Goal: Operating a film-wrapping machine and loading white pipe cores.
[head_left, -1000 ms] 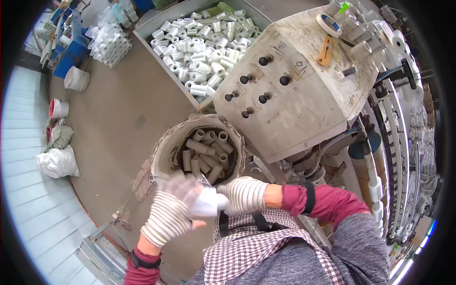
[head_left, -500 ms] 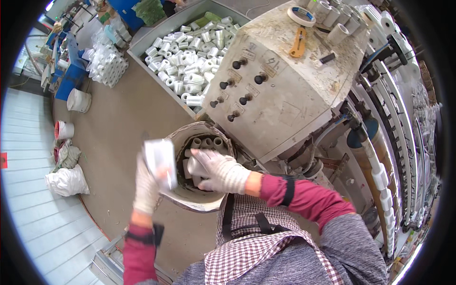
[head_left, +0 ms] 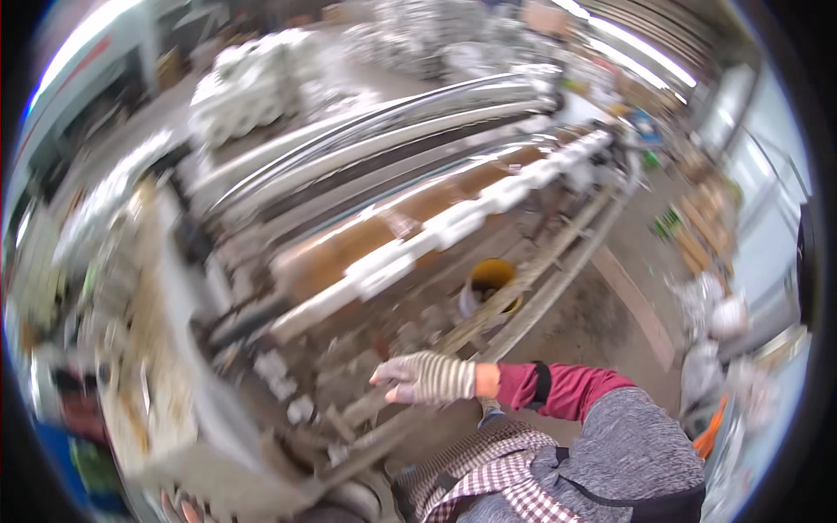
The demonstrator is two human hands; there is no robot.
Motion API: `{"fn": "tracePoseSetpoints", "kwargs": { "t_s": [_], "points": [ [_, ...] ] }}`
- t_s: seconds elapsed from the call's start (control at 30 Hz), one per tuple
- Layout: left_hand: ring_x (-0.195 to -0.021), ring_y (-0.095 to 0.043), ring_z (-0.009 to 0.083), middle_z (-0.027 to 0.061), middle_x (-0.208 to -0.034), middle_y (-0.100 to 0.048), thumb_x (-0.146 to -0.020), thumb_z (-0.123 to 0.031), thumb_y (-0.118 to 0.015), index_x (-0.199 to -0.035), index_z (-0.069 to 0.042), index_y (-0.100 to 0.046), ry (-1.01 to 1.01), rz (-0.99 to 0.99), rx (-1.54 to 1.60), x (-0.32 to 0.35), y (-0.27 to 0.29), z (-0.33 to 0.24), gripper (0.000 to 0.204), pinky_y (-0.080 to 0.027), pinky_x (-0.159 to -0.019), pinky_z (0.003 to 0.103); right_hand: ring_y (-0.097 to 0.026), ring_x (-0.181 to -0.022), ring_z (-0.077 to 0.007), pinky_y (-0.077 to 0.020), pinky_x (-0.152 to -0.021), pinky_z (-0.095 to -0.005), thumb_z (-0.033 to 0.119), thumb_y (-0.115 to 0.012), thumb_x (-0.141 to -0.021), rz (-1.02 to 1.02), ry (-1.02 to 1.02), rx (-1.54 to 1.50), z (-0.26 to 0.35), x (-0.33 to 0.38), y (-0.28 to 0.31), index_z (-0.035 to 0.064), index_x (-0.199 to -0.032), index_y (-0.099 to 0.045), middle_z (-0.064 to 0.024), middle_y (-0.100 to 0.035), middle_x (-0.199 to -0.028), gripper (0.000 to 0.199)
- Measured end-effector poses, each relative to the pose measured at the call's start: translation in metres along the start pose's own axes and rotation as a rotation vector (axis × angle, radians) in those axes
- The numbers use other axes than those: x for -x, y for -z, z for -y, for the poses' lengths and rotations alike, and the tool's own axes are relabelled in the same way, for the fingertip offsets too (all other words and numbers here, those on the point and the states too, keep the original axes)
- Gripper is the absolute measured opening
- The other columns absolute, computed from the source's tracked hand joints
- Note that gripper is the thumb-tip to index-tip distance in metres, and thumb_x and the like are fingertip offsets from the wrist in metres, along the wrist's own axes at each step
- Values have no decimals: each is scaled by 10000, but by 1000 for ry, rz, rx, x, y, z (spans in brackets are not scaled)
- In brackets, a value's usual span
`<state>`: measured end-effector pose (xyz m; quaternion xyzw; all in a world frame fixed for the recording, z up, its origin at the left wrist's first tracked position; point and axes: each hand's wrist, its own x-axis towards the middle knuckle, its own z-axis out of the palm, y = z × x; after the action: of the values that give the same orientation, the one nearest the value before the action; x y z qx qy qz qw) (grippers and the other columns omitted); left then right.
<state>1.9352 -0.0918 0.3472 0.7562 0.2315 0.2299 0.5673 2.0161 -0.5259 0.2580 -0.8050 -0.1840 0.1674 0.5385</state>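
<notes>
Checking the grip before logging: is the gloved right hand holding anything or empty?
Empty: the right hand hangs over the machine frame, fingers loosely curled, nothing between them.

The right hand wears a striped glove in white and grey, above a dark red sleeve. The apron is checked brown and white. A yellow bucket sits behind a row of white spools.

knit cloth glove on the right hand, matt; glossy metal rails gleam; rough dusty floor.
</notes>
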Motion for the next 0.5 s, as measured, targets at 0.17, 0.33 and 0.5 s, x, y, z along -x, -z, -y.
{"fn": "tracePoseSetpoints", "kwargs": {
  "t_s": [0.17,0.33,0.5],
  "points": [
    [-1037,-548,238,167,-1193,-538,-913,-117,-539,-1301,-26,-421,-284,355,110,30,-211,-55,416,-490,-841,323,-609,-922,-157,-480,-813,-273,231,-603,-865,-671,-17,-135,-69,154,207,27,-1103,-586,-78,-637,-1001,314],
    [-1238,-409,254,155,-1368,-400,-894,-92,-525,-1383,-98,-354,-628,548,82,47,-383,-100,518,-355,-1013,372,-616,-830,-110,-497,-742,-256,141,-608,-856,-1032,-84,-195,-123,254,363,33,-1039,-621,-56,-654,-932,213],
    [-1256,-401,233,126,-1347,-447,-735,30,-607,-1383,-89,-346,-1059,231,-323,33,-510,-170,709,-326,-1047,354,-614,-796,-99,-507,-705,-231,113,-604,-867,-1109,-31,-525,-155,279,486,35,-1052,-624,-37,-650,-915,201]
  ]
}}
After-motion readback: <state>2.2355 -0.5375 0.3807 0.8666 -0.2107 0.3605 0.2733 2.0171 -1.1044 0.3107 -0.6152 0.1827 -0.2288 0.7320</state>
